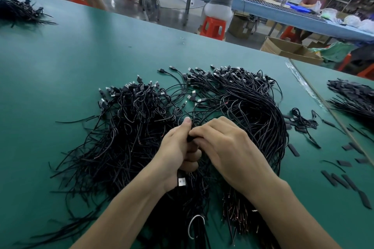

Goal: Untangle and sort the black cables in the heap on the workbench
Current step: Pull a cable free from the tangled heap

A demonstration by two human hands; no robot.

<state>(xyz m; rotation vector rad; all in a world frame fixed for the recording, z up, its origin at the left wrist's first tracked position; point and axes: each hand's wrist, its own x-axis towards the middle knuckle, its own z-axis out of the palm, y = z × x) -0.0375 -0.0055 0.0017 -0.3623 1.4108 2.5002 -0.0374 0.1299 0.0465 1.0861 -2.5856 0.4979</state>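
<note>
A big heap of black cables (129, 131) with USB plugs lies on the green workbench (70, 62); a straighter, combed part (261, 107) arcs on its right. My left hand (178, 151) grips a bunch of cables in its fist above the heap's middle, and a plug with a silver end (181, 182) sticks out below the fist. My right hand (224, 147) meets it from the right and pinches the black cables at the top of that bunch. The held cables are mostly hidden by my fingers.
Another cable pile (20, 11) lies at the far left, and a third one (352, 97) at the right past a table seam. Short black sleeves (340, 180) are scattered at the right. A white ring (195, 226) lies near me. People sit at a blue bench (303, 18) behind.
</note>
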